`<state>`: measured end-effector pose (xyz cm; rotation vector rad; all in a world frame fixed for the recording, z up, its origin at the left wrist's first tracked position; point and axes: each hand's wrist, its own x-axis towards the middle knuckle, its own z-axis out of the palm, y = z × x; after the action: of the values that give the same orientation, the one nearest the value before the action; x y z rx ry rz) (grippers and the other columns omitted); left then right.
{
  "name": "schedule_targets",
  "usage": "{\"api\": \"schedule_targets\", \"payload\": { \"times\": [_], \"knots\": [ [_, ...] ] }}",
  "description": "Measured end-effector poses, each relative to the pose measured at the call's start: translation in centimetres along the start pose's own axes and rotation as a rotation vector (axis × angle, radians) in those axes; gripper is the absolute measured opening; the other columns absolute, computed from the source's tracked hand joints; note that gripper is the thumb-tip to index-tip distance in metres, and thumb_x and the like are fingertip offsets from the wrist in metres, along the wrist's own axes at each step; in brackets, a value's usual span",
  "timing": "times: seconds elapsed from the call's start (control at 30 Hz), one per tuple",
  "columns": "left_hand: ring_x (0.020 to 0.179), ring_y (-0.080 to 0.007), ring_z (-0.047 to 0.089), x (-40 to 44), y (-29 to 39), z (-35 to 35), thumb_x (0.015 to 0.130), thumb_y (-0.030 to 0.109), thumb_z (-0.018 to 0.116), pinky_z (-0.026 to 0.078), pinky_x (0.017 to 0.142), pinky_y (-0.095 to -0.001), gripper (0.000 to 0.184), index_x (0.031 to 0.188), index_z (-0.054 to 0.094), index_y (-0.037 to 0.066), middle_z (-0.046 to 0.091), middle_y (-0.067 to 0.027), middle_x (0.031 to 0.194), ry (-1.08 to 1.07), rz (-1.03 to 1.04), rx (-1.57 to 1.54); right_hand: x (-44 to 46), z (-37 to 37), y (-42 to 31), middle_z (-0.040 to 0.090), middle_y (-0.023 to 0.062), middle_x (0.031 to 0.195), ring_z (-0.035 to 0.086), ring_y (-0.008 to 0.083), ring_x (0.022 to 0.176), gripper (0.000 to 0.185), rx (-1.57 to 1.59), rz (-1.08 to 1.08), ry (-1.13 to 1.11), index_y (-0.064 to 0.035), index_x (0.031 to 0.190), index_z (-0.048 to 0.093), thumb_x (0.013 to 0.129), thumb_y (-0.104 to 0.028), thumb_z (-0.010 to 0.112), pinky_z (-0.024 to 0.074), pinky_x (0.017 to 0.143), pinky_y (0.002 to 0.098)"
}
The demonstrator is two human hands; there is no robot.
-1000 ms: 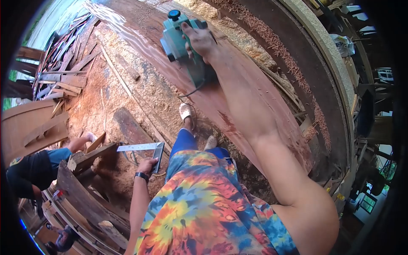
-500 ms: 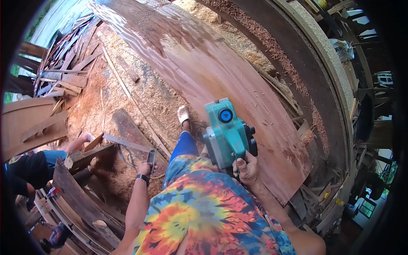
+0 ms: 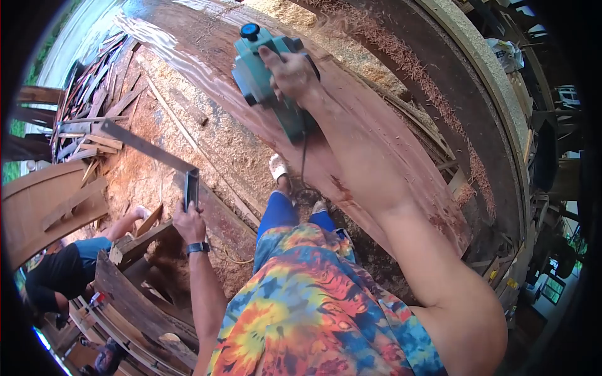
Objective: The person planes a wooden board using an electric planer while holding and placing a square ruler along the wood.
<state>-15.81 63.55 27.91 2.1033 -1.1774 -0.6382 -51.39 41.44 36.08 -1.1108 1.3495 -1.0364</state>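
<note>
My right hand (image 3: pixel 295 78) is closed around the handle of a teal electric planer (image 3: pixel 254 72). The planer is over the far part of a wide reddish plank (image 3: pixel 382 163); whether its sole touches the wood I cannot tell. A dark cord (image 3: pixel 304 166) trails from its rear toward my feet. On the left, my left hand (image 3: pixel 189 220) grips the stock of a try square (image 3: pixel 150 150), its long metal blade pointing up and left, above the shavings-covered ground. My arm on the right is stretched far forward along the plank.
A curved dark timber (image 3: pixel 439 69) with curled shavings runs along the right. Scrap wood (image 3: pixel 91 81) is piled at upper left. Another person (image 3: pixel 63 266) is at lower left, beside dark planks (image 3: pixel 135 301). Sawdust (image 3: pixel 169 113) covers the ground, with a long thin strip (image 3: pixel 182 128) on it.
My right hand has carried the planer forward and left, from close to my body to the plank's far part. My left hand has moved forward and left, raising the try square's blade.
</note>
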Motion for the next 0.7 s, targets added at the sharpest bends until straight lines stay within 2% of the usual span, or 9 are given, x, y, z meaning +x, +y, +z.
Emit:
{"api": "schedule_targets", "payload": {
  "times": [0.07,0.13,0.23,0.37,0.4,0.43,0.47,0.5,0.7],
  "knots": [
    [0.064,-0.0156,0.069,1.9,3.0,-0.1,0.098,0.005,0.061,0.052,0.057,-0.0301,0.026,0.121,0.067,-0.007,0.073,-0.0117,0.089,-0.016,0.101,0.007,5.1,1.1,0.0,0.059,0.0043,0.06,0.057,0.0126,0.047,0.066,0.04,-0.055,-0.025,0.0004,0.09,0.065,0.095,-0.065,0.062,0.0488,0.046,0.0295],
    [0.065,-0.0139,0.067,3.8,4.8,0.6,0.098,0.005,0.063,0.052,0.059,-0.0289,0.026,0.121,0.068,-0.006,0.074,-0.0123,0.087,-0.026,0.177,-0.091,7.2,1.5,-0.4,0.059,0.0045,0.062,0.057,0.0131,0.048,0.064,0.044,-0.001,-0.016,0.0002,0.089,0.064,0.096,-0.064,0.062,0.0496,0.048,0.0298],
    [0.065,-0.0138,0.067,4.6,8.6,1.0,0.097,0.006,0.065,0.052,0.059,-0.0286,0.026,0.12,0.07,-0.004,0.074,-0.0114,0.084,-0.141,0.247,-0.035,4.5,0.1,0.6,0.058,0.004,0.062,0.055,0.0124,0.048,0.064,0.101,0.014,-0.061,-0.0008,0.09,0.062,0.097,-0.064,0.06,0.0479,0.047,0.0299],
    [0.066,-0.0146,0.067,2.4,12.0,1.8,0.094,0.006,0.069,0.052,0.061,-0.0312,0.026,0.119,0.073,0.0,0.074,-0.0121,0.082,-0.289,0.375,0.064,-8.5,-4.2,2.4,0.055,0.0016,0.06,0.053,0.0102,0.047,0.067,0.051,0.083,-0.06,0.0005,0.099,0.061,0.098,-0.066,0.056,0.043,0.045,0.0268],
    [0.069,-0.0207,0.071,1.8,12.3,2.1,0.092,0.009,0.071,0.054,0.064,-0.0344,0.024,0.115,0.074,0.002,0.076,-0.0149,0.087,-0.334,0.384,0.153,-12.9,-5.4,2.4,0.054,0.0009,0.06,0.052,0.0092,0.047,0.068,0.035,0.111,-0.053,0.0016,0.103,0.062,0.099,-0.066,0.056,0.0407,0.044,0.0262],
    [0.072,-0.0249,0.072,0.7,13.1,2.4,0.092,0.011,0.071,0.055,0.067,-0.0364,0.023,0.113,0.075,0.003,0.076,-0.0162,0.089,-0.345,0.431,0.213,-16.9,-6.4,2.7,0.054,0.0001,0.056,0.054,0.0094,0.045,0.064,0.071,0.114,-0.024,-0.0031,0.09,0.063,0.097,-0.066,0.058,0.0423,0.043,0.0268],
    [0.075,-0.0291,0.074,-0.4,13.9,2.8,0.091,0.012,0.072,0.056,0.069,-0.0384,0.021,0.11,0.075,0.004,0.076,-0.0174,0.091,-0.355,0.481,0.275,-21.0,-7.4,3.5,0.053,-0.002,0.056,0.051,0.0073,0.045,0.061,0.086,0.149,0.0,-0.0042,0.095,0.063,0.098,-0.065,0.059,0.0398,0.044,0.0255],
    [0.081,-0.0345,0.074,-1.0,14.0,3.3,0.091,0.015,0.072,0.057,0.074,-0.0419,0.02,0.107,0.075,0.004,0.076,-0.018,0.092,-0.381,0.564,0.286,-24.9,-8.4,4.1,0.052,0.0005,0.061,0.048,0.0088,0.047,0.074,0.098,0.173,-0.002,0.0022,0.106,0.062,0.095,-0.071,0.057,0.0384,0.045,0.0246],
    [0.082,-0.0372,0.072,-3.0,21.0,2.7,0.089,0.013,0.07,0.055,0.079,-0.0471,0.015,0.1,0.076,0.004,0.074,-0.0203,0.088,-0.507,0.69,0.504,-43.3,-13.6,8.4,0.054,0.0015,0.062,0.051,0.008,0.051,0.083,0.149,0.294,0.119,0.0034,0.109,0.062,0.087,-0.077,0.064,0.04,0.047,0.0235]
  ]
}}
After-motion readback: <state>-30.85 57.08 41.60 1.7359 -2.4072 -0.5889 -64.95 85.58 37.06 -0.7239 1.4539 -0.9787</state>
